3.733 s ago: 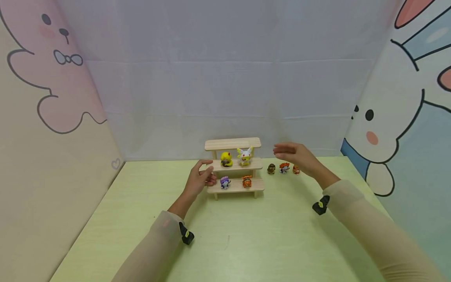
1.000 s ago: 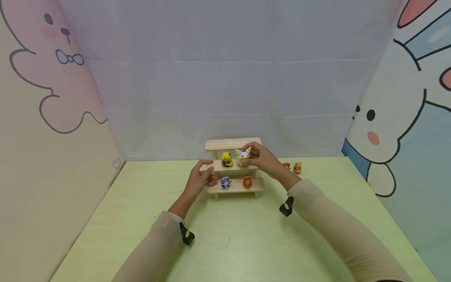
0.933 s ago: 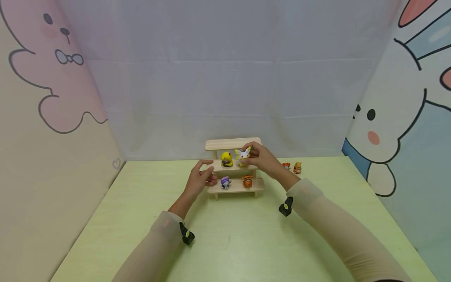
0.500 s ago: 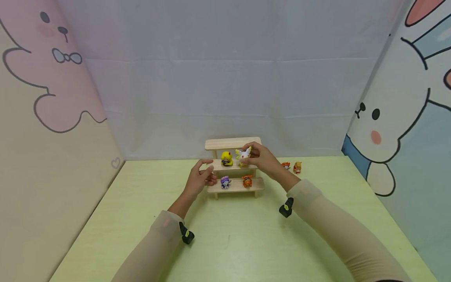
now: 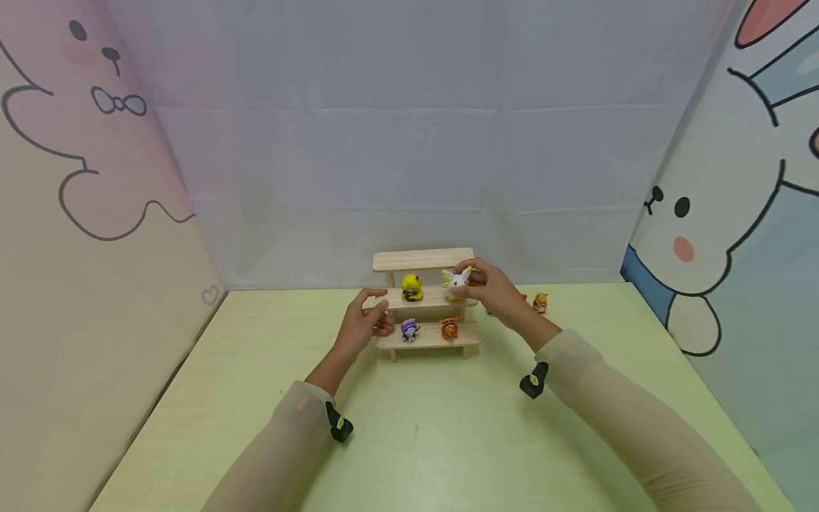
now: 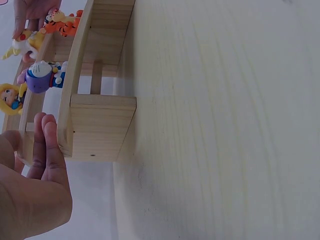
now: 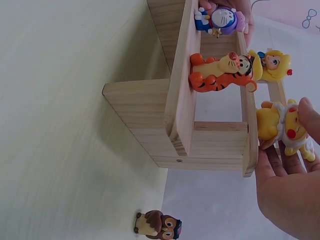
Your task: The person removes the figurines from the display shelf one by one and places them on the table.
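Observation:
My right hand [image 5: 489,288] pinches a yellow figurine with a white hood and ears [image 5: 457,281], upright at the right end of the middle tier. In the right wrist view its feet are at the tier's edge, with the thumb in front. My left hand [image 5: 365,323] rests against the left end of the three-tier wooden display stand [image 5: 422,259], its fingers fairly straight in the left wrist view. A yellow-haired figurine [image 5: 412,289] occupies the middle tier's left part. On the bottom tier sit a purple-hatted white cat figurine [image 5: 409,330] and an orange tiger figurine [image 5: 449,328].
An owl figurine [image 7: 155,225] stands on the table right of the stand, mostly hidden by my right hand in the head view. Behind that wrist are an orange-yellow figurine [image 5: 540,304] and another, largely covered. A white cloth [image 5: 409,142] hangs behind the table [image 5: 409,434].
My right hand came left from above the loose figurines and took hold of the white-hooded one. In the last half second both shifted right along the middle tier. My left hand stayed put.

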`<action>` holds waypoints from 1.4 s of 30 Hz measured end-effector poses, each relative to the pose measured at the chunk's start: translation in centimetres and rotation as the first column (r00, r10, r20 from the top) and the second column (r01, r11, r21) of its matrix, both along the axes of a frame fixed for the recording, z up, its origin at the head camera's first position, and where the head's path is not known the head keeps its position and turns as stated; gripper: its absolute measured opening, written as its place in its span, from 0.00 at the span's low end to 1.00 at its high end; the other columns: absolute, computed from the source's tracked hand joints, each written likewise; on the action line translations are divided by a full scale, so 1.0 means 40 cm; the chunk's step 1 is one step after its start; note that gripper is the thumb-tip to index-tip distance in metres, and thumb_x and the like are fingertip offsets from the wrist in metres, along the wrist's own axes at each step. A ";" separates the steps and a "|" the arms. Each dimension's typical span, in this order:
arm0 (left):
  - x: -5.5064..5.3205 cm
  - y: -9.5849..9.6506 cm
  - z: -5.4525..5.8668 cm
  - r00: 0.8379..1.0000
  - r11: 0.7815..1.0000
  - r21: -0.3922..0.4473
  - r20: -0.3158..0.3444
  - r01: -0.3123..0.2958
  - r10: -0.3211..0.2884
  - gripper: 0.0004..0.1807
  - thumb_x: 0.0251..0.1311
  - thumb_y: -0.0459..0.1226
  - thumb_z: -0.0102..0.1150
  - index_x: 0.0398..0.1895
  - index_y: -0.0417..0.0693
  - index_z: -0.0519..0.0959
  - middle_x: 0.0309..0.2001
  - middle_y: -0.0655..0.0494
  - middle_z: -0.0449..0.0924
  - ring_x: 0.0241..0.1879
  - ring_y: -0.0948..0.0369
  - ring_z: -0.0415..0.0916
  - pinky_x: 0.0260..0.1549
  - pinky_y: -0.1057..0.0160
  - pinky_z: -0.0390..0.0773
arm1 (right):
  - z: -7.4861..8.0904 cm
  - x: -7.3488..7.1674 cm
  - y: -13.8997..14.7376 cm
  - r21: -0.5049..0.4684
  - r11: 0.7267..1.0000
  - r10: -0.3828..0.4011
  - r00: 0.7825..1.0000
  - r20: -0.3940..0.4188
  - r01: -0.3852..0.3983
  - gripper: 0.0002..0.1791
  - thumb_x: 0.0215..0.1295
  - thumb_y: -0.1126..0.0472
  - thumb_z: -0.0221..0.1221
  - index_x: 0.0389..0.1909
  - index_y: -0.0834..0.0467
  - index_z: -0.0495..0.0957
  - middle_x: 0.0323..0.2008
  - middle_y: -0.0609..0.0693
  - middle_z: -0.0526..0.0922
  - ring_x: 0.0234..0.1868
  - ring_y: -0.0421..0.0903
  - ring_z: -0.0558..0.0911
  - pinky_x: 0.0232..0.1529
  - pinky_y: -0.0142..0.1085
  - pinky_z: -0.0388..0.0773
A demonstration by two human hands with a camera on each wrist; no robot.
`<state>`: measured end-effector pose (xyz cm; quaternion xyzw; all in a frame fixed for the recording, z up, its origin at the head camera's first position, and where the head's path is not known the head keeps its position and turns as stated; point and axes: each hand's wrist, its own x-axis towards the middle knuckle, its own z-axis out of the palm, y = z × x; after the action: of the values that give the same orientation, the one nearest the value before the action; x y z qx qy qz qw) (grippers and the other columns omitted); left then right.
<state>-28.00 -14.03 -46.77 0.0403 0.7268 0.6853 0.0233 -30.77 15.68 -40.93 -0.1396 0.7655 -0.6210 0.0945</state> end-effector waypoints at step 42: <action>-0.007 0.000 -0.005 1.000 1.000 0.008 0.013 -0.006 0.006 0.20 0.78 0.39 0.54 0.69 0.48 0.73 0.28 0.45 0.86 0.25 0.59 0.84 0.27 0.65 0.87 | -0.068 0.037 0.168 -0.051 0.998 -0.039 0.999 0.003 0.039 0.28 0.72 0.55 0.66 0.67 0.57 0.69 0.42 0.47 0.85 0.43 0.43 0.82 0.41 0.35 0.75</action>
<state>-28.29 -14.03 -46.96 0.0340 0.7241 0.6883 0.0258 -29.30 22.38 -43.64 -0.1263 0.7519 -0.6422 0.0795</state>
